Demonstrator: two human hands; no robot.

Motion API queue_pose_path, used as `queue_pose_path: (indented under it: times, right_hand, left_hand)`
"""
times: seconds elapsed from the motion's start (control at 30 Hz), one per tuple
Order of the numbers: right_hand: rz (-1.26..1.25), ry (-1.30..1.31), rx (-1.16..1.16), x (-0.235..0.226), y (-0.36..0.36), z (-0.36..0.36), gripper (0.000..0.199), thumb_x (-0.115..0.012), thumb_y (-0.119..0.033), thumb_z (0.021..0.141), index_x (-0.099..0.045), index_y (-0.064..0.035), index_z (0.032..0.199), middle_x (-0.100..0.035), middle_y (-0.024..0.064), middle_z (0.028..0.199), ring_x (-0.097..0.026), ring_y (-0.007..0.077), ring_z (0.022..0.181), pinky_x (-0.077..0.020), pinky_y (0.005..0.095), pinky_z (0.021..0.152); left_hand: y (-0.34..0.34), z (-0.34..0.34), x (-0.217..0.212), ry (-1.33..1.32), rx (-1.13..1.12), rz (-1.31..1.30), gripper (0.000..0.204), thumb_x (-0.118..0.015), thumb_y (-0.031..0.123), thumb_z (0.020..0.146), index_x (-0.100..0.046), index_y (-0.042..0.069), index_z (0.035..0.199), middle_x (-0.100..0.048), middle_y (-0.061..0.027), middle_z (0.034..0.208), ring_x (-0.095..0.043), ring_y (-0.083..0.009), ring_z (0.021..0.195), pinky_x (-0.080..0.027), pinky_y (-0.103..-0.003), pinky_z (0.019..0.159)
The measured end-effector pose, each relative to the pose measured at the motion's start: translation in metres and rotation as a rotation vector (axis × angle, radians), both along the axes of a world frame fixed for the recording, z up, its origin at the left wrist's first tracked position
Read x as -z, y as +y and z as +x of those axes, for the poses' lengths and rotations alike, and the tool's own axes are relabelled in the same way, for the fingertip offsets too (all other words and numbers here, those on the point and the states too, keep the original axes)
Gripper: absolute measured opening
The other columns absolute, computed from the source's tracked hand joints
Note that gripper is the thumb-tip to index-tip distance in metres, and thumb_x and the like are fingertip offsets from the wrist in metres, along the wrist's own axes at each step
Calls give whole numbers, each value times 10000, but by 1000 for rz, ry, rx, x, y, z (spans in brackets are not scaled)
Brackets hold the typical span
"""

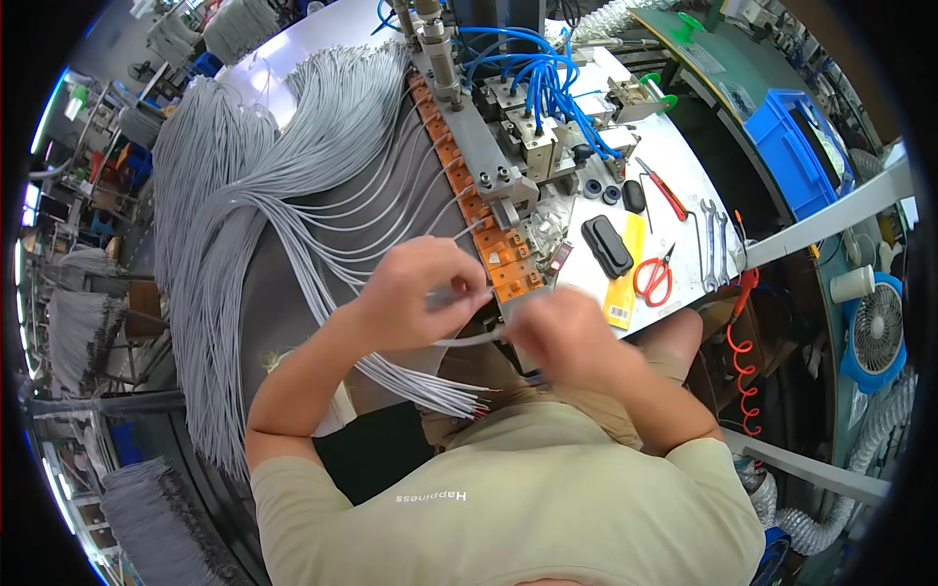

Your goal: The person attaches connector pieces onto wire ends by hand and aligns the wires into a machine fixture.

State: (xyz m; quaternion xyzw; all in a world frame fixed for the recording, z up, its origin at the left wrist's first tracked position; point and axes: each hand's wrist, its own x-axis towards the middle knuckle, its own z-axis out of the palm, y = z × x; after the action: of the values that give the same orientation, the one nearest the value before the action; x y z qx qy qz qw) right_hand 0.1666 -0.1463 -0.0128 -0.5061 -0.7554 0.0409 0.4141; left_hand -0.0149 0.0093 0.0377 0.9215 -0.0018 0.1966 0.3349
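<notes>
My left hand [422, 293] is closed in a pinch beside the near end of an orange clamp strip [508, 262]. What its fingers hold is hard to make out. My right hand [562, 332], slightly blurred, is closed on a grey cable [471, 340] that runs out leftward beneath my left hand. Below my left hand lies a bundle of grey cables [415, 379] with stripped white and red ends. Several single cables fan from the large bundle [220, 225] to the slots of the orange strip, which runs along the metal machine [474, 146].
Blue air hoses [547, 78] crowd the machine's top. On the white table lie red-handled scissors [655, 278], a black case [607, 246], a yellow packet [625, 293], wrenches [711, 244] and a red screwdriver [664, 191]. To the right are a blue crate [796, 156] and a fan [874, 332].
</notes>
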Motion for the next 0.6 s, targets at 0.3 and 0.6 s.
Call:
queue_pose_path:
  times: [0.3,0.6]
  right_hand:
    - [-326,897,365,66,50,29,218,-622,-211,988,-538,-65,851,-485,-48,660,-395,30,596,-324,240,512]
    - [-664,1137,225,54,59,39,188,-616,-207,989,-527,-79,884,-472,-63,673,-396,26,583,-296,215,512]
  left_hand:
    - [-16,12,21,199,129,-413,170,-654,-15,872,-703,24,1029,-703,-92,829,-664,-217,702,-524,-298,628]
    - [-7,14,41,101,-253,111,154,-691,49,855,-708,20,1005,-701,-102,932,-682,-251,743,-547,-302,647]
